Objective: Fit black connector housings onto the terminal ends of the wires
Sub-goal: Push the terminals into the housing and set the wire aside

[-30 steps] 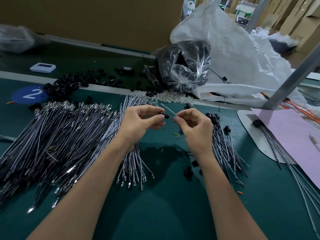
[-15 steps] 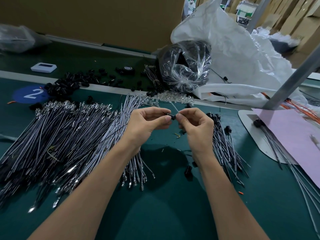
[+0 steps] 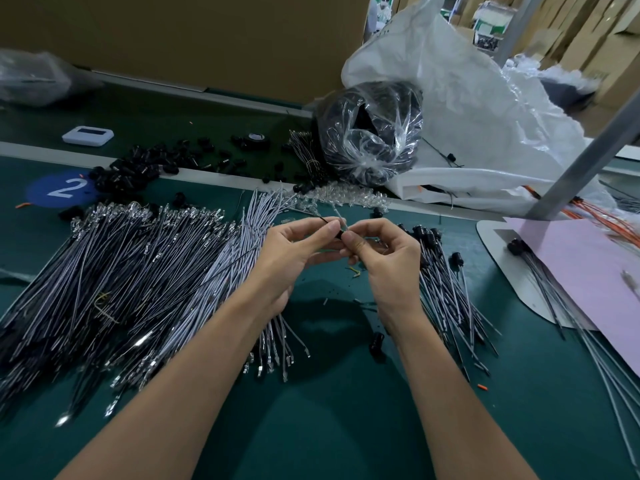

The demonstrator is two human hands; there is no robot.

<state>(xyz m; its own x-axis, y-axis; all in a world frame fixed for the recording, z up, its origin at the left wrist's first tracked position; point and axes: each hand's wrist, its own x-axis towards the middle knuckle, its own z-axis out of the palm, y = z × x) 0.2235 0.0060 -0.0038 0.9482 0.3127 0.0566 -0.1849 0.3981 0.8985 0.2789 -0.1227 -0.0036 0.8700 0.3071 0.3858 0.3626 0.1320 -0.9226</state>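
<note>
Hands, two, bare, held together above the middle of the dark green bench mat (image 3: 329,410). Left hand (image 3: 298,251): thumb and forefinger pinch a small black plastic connector housing (image 3: 338,233), other fingers curled under. Right hand (image 3: 384,261): thumb and forefinger pinch a thin pale wire (image 3: 337,216) hard against that housing, its free length pointing far. Fingertips of both hands meet, judged so that terminal and socket line up for the push. Stock, left: broad fanned heap of grey terminal-tipped wires (image 3: 138,271), within the left hand's reach. Finished lot, right: smaller bundle of wires with black housings fitted (image 3: 446,282), laid apart, probably to keep done from undone. Supply, far left: scatter of loose black housings (image 3: 138,168) beside a round blue label marked 2 (image 3: 62,188). Far centre: knotted clear plastic bag of black parts (image 3: 370,133). Whether the terminal is seated cannot be told.
</note>
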